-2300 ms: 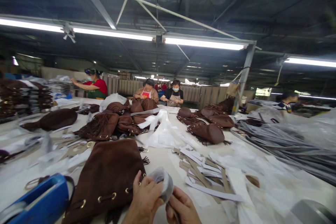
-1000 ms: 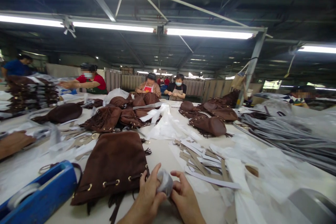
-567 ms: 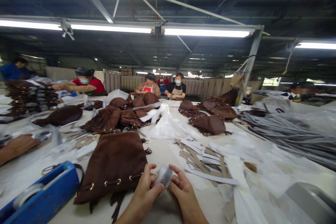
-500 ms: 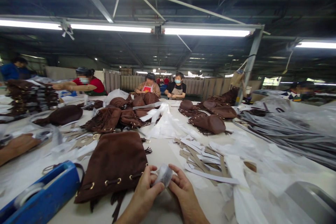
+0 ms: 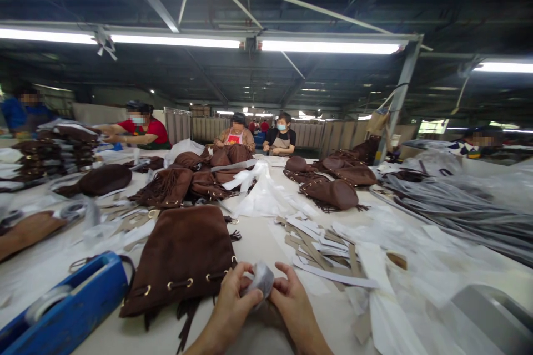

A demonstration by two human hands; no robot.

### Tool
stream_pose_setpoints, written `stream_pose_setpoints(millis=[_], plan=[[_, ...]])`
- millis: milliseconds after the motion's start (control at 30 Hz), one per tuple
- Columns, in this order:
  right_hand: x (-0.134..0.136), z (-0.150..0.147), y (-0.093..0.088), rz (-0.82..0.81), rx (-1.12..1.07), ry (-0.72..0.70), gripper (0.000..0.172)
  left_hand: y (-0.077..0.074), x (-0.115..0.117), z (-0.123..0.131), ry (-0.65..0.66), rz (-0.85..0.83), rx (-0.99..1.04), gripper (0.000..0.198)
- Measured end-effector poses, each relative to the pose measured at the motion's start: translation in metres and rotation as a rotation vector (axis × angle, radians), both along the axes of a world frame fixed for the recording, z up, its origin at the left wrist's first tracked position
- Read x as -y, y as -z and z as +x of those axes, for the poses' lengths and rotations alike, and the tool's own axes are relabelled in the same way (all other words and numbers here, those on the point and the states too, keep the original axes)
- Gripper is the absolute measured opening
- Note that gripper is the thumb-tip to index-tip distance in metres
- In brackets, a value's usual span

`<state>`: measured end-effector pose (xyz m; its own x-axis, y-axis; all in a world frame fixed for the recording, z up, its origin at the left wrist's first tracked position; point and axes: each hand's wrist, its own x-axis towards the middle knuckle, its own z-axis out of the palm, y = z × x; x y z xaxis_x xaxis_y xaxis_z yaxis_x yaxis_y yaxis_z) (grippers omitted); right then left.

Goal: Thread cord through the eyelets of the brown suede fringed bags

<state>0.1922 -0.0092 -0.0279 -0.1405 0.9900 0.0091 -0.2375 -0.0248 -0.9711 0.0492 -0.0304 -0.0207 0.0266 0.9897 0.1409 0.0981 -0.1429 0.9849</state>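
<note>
A small rounded bundle in grey, filmy wrapping [image 5: 263,277] is between my hands at the near edge of the table. My left hand [image 5: 233,299] pinches it from the left, thumb in front and fingers behind. From the right, my right hand [image 5: 291,299] holds its lower edge with the thumb and curled fingers, while the index finger stands a little off. What the wrapping covers I cannot make out. Just left of my hands lies a dark brown drawstring bag [image 5: 183,249] with gold eyelets, a cord through them and tassels.
A blue tape dispenser [image 5: 75,305] stands at the near left. Cut paper strips [image 5: 320,249] and plastic film [image 5: 433,288] lie to the right, beside grey straps [image 5: 449,216]. More brown bags [image 5: 333,194] are further back. Several people sit or stand across the table.
The bundle has turned slightly in my fingers, and my right index finger has lifted off it. At the left, a co-worker in red has shifted an arm over the stacked bags.
</note>
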Motion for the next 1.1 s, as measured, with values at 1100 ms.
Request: stream_pose_setpoints(millis=[1100], plan=[[0.005,0.049,-0.008,0.424,0.697,-0.513,0.026,-0.015,-0.004,-0.009,0.064,0.099,-0.369,0.006]])
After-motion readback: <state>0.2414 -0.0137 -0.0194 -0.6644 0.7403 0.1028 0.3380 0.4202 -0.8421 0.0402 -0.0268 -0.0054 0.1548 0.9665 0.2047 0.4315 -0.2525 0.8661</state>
